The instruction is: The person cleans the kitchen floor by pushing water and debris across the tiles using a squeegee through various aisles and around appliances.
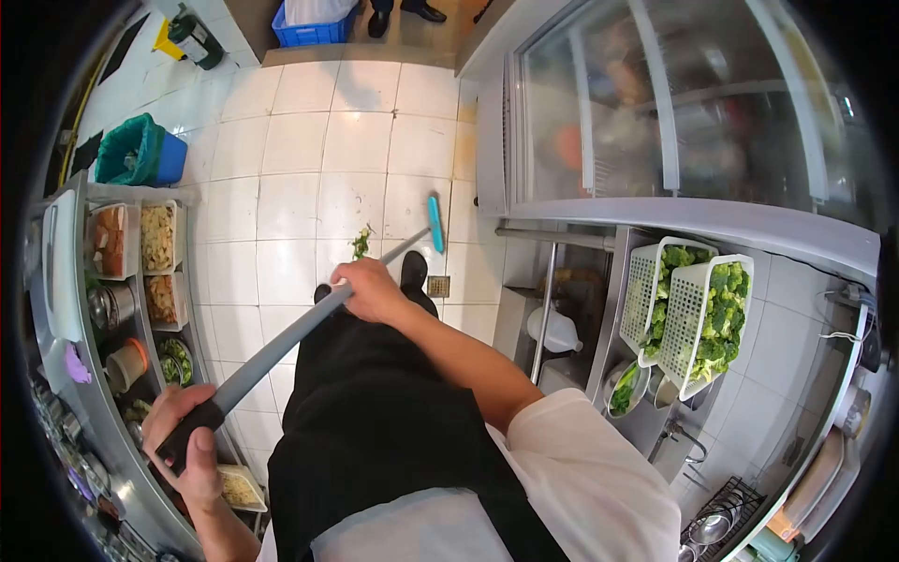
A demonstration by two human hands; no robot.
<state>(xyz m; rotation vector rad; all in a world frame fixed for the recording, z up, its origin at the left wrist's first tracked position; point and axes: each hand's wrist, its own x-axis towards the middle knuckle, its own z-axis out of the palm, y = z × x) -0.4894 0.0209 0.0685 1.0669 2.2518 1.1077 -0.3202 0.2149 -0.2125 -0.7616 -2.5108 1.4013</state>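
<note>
A long-handled broom (281, 356) slants across my view, its grey pole ending in a narrow turquoise head (434, 225) on the floor. The underside of that head is hidden. Around the black grip at the pole's upper end, my left hand (187, 440) is closed, thumb on top. Farther down, my right hand (368, 288) wraps around the grey pole in front of my black apron. Green leafy scraps (361, 244) lie on the tiles, left of the broom head and apart from it.
At left, a steel counter (80, 253) holds food containers. A blue bin (172, 157) with a green liner stands beyond it. White baskets of broccoli (704, 318) sit at right under a glass-door fridge (674, 103). A floor drain (438, 287) is near my shoes; another person's shoes (378, 23) show ahead.
</note>
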